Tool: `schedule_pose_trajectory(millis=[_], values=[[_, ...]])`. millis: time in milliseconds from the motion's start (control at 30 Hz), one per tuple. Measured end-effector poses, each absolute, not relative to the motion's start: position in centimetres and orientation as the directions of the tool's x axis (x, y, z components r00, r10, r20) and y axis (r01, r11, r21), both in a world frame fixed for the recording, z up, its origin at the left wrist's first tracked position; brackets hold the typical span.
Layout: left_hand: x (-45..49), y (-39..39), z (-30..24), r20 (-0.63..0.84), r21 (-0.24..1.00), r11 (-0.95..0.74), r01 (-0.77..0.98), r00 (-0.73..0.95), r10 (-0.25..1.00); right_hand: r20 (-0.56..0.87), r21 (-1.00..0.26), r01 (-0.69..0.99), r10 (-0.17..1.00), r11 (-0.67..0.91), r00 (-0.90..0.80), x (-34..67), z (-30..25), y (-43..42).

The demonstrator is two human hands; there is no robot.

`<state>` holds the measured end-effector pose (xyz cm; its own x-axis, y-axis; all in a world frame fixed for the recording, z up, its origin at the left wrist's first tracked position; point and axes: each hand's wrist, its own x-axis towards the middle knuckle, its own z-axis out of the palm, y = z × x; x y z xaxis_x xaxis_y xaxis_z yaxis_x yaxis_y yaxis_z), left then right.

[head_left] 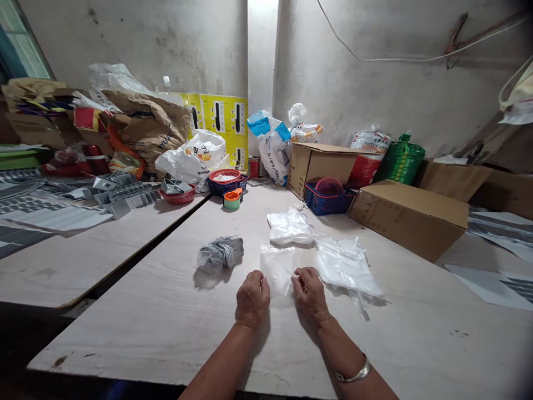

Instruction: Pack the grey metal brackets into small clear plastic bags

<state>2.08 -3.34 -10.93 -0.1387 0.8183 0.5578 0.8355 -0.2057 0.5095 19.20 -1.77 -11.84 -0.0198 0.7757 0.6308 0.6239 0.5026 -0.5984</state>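
Pinching the near edges of a clear plastic bag (278,270) flat on the worktop (166,339) with the fingers (261,279) of the left hand (252,299) and right hand (310,294), apparently to keep it spread, beside a white plastic-wrapped bundle (345,265) within easy reach.

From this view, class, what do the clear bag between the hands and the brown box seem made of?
The bag looks like thin plastic film, glossy, with the tabletop showing through. The box looks like matte cardboard, probably corrugated, with folded flaps.
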Motion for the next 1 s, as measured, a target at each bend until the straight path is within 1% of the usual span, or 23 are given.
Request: schedule_pose_trajectory(millis=[267,433,567,600,667,733,800,900,933,1000], values=[[2.1,-3.3,-11.2,0.539,0.470,-0.174,0.865,-0.126,0.833,0.631,-0.503,0.755,0.776,0.420,-0.011,19.4,-11.9,-1.9],[2.2,-3.3,-11.0,0.548,0.452,-0.183,0.873,-0.110,0.830,0.593,-0.519,0.742,0.804,0.425,-0.045,19.1,-11.4,-2.3],[2.2,-3.2,-10.8,0.515,0.487,-0.163,0.858,-0.131,0.847,0.598,-0.512,0.705,0.793,0.490,-0.116,19.0,-10.9,-2.8],[2.1,-3.2,-10.7,0.505,0.504,-0.156,0.850,-0.143,0.851,0.608,-0.505,0.704,0.785,0.499,-0.119,19.1,-10.7,-2.8],[2.1,-3.2,-10.7,0.489,0.535,-0.147,0.832,-0.163,0.857,0.651,-0.471,0.743,0.756,0.476,-0.072,19.7,-10.1,-2.8],[2.0,-3.2,-10.6,0.480,0.554,-0.140,0.821,-0.178,0.859,0.696,-0.400,0.836,0.718,0.375,0.011,20.7,-9.5,-2.6],[1.9,-3.2,-10.6,0.471,0.563,-0.132,0.816,-0.186,0.862,0.714,-0.324,0.924,0.693,0.202,0.099,22.2,-9.1,-2.4],[1.9,-3.2,-10.7,0.464,0.573,-0.133,0.808,-0.187,0.866,0.662,-0.260,0.965,0.721,-0.034,0.204,24.4,-9.6,-2.1],[1.9,-3.3,-10.7,0.460,0.577,-0.133,0.806,-0.186,0.868,0.634,-0.250,0.965,0.740,-0.082,0.227,25.1,-10.1,-2.0],[1.9,-3.3,-10.6,0.446,0.585,-0.125,0.802,-0.188,0.875,0.577,-0.238,0.963,0.778,-0.128,0.247,26.2,-11.4,-1.6]])
